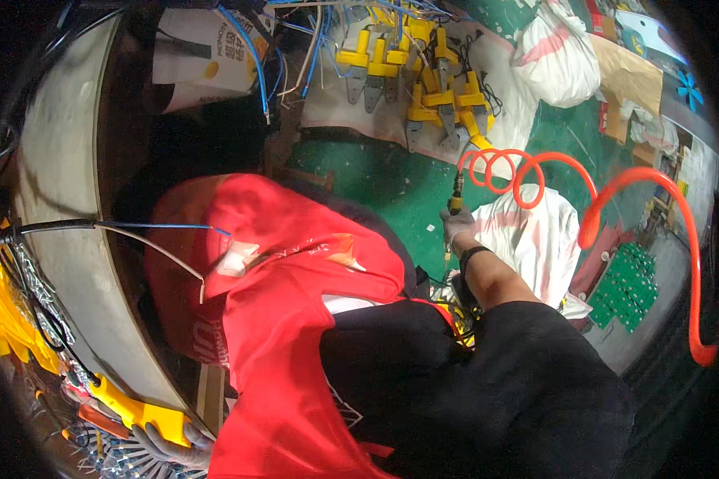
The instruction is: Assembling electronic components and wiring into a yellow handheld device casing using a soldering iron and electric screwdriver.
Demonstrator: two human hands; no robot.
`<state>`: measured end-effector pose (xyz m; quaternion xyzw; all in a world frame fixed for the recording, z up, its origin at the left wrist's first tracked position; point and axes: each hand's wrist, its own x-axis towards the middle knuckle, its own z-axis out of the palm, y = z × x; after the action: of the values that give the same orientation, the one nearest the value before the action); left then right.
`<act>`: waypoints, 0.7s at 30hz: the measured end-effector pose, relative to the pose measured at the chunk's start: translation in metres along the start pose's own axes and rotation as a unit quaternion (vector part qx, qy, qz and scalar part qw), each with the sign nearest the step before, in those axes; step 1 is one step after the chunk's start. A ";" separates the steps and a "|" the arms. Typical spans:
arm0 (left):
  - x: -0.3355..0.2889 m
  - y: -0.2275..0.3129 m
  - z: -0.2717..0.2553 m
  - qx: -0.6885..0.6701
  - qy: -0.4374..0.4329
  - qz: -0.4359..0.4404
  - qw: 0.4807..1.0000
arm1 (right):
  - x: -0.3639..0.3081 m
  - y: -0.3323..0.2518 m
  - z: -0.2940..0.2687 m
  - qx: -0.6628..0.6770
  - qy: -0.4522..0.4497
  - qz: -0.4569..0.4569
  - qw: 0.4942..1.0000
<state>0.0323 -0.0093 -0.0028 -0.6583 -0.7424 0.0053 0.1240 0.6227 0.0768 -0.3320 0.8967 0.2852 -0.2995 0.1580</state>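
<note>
My left hand [174,449], in a grey glove, has its fingers closed on a yellow plastic handle housing [140,409] at the lower left. A black cable runs out of the housing's upper end. Off to the right, my gloved right hand [458,227] is wrapped round a slim air screwdriver [456,201], black and yellow, held upright with its tip down. An orange coiled air hose [527,172] joins its top. Below the hand, a heap of yellow parts and black cords [462,318] is partly hidden by my forearm.
Yellow tools with grey plates [439,100] lie piled on a white sheet on the green floor. White sacks [539,239] stand at right, near a green circuit board panel [627,287]. A pale bench [64,207] runs along the left. Blue wires [252,56] hang above; metal parts [120,459] lie lower left.
</note>
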 end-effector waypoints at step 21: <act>-0.001 0.005 -0.003 0.000 -0.019 -0.011 1.000 | -0.002 -0.011 0.007 0.015 0.019 0.005 1.000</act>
<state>0.0380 -0.0101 -0.0013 -0.6502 -0.7516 0.0162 0.1102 0.6120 0.0813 -0.3374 0.9060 0.2787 -0.2858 0.1408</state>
